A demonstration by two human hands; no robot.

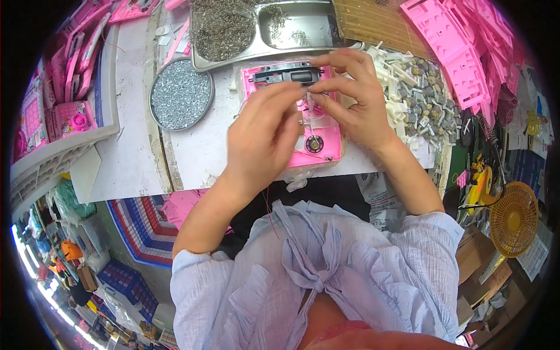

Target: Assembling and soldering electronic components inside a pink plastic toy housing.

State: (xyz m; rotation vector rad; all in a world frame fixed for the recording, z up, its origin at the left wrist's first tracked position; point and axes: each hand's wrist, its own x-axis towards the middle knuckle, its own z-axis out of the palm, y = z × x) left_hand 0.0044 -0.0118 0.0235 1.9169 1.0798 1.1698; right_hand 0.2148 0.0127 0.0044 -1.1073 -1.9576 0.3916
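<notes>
A pink plastic toy housing [325, 146] lies on the table in front of me, its inner side up. A black plastic part [286, 76] sits across its far end, and a small round speaker [314, 143] near its close end. My left hand [262, 134] is over the housing's left side, fingers bent together, tips near the black part. From the right, my right hand [360, 96] reaches in with thumb and index finger pinched close to the left fingertips. Whatever lies between the fingers is too small and hidden to name. Thin wires show inside the housing.
A round tin of small silver screws [182, 94] stands to the left. Behind is a metal tray [300, 29] with many dark screws. White and grey small parts [417, 96] are heaped at right, with pink plastic panels [452, 55] beyond. A crate of pink toys [64, 125] borders the left.
</notes>
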